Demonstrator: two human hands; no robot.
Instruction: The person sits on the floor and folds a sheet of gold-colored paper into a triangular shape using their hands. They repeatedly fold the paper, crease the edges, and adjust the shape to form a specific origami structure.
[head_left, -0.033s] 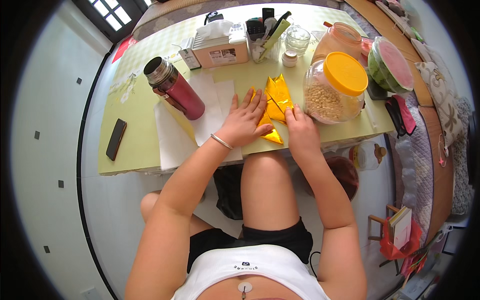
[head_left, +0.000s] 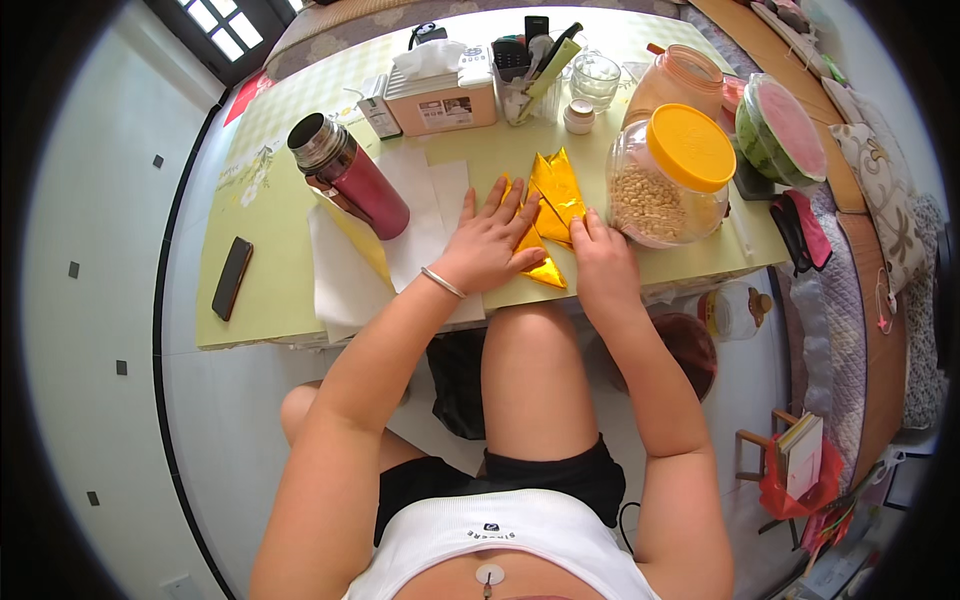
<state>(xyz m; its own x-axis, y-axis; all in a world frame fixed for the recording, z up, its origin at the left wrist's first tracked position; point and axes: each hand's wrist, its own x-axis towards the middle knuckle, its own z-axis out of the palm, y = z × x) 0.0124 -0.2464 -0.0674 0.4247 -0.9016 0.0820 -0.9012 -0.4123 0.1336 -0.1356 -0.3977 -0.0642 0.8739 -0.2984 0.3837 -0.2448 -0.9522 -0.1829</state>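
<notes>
A shiny gold foil paper (head_left: 556,190), folded into pointed flaps, lies on the table before me. My left hand (head_left: 492,232) is pressed flat over its left part, fingers spread, and covers much of it. At the foil's right edge is my right hand (head_left: 606,262), with fingers bent and close together; its fingertips grip the edge, while the thumb is mostly hidden. Left of the foil, white paper sheets (head_left: 340,285) are spread out, reaching the table's near edge. A dark red thermos flask (head_left: 372,195) without a lid stands on them.
Close to my right hand stands a clear jar (head_left: 650,200) of beans or nuts with a yellow lid. A cut watermelon (head_left: 785,130) sits farther right. Along the back are a tissue box (head_left: 440,105), a utensil holder (head_left: 530,95) and a glass (head_left: 595,80). A phone (head_left: 232,280) lies at left.
The near left part of the white paper has shifted slightly beside the thermos flask. Both hands and the gold foil paper look almost the same.
</notes>
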